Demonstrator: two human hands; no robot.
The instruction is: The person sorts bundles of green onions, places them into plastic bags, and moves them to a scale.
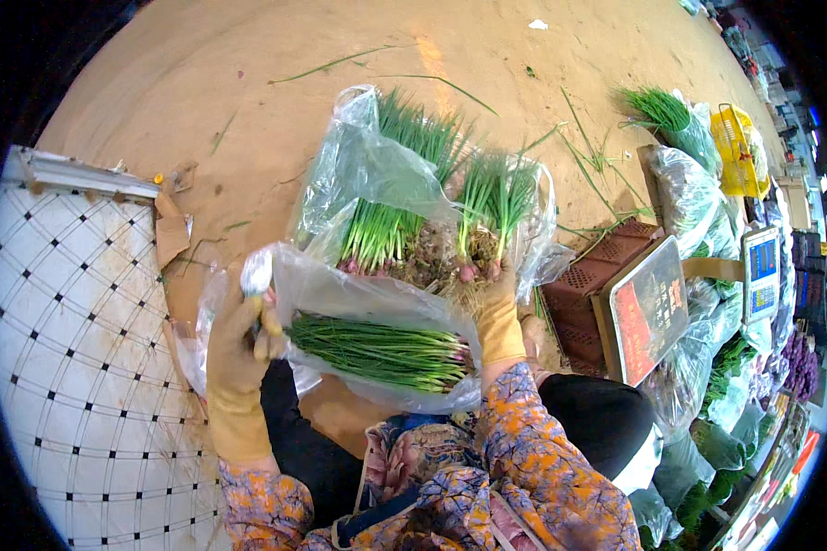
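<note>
My left hand (pixel 244 351), in a tan work glove, has its fingers curled around a small whitish shiny object (pixel 255 273); what it is stays unclear. It is beside the left edge of an open clear plastic bag (pixel 358 293). Inside that bag lies a bundle of spring onions (pixel 386 351), leaves to the left and purplish bulbs to the right. My gloved right hand (pixel 499 313) closes at the root end of small bunches of spring onions (pixel 485 206); its fingertips are partly hidden by roots. More spring onions (pixel 386 234) with soil-covered roots rest on another plastic bag (pixel 358 165) beyond.
At right, a platform scale (pixel 647 310) with a lit display (pixel 761 275) stands by a brown plastic crate (pixel 578 289). Filled plastic bags (pixel 689 200) and a yellow basket (pixel 738 151) line that side. A tiled surface (pixel 96 358) lies left. Loose leaves (pixel 592 158) litter the floor.
</note>
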